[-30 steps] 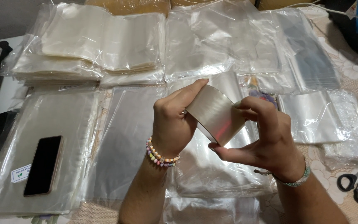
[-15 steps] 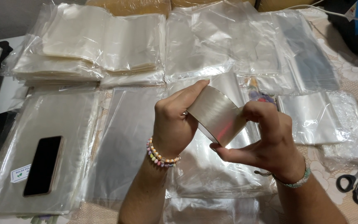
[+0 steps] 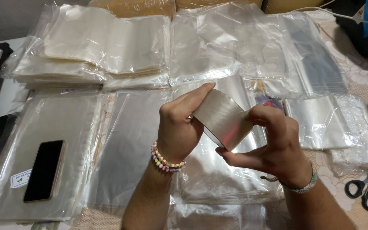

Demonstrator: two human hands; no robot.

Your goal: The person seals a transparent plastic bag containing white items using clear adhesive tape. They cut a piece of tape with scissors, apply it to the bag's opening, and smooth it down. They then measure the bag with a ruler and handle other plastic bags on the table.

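Both of my hands hold a wide roll of clear tape (image 3: 221, 120) above the middle of the table. My left hand (image 3: 179, 127), with a coloured bead bracelet on its wrist, grips the roll's left side with fingers curled over the top. My right hand (image 3: 273, 147), wearing a pale green bracelet, pinches the roll's lower right edge between thumb and fingers. Under the hands lie flat packs of clear plastic bags (image 3: 218, 179).
Stacks of clear plastic bags (image 3: 99, 51) cover the table all around. A black phone (image 3: 44, 169) lies on a bag pack at the left. Black-handled scissors (image 3: 363, 191) rest at the right edge. A dark object (image 3: 367, 30) sits at the far right corner.
My hands and the tape roll have stayed almost in place; the right fingers have shifted slightly along the roll's edge.
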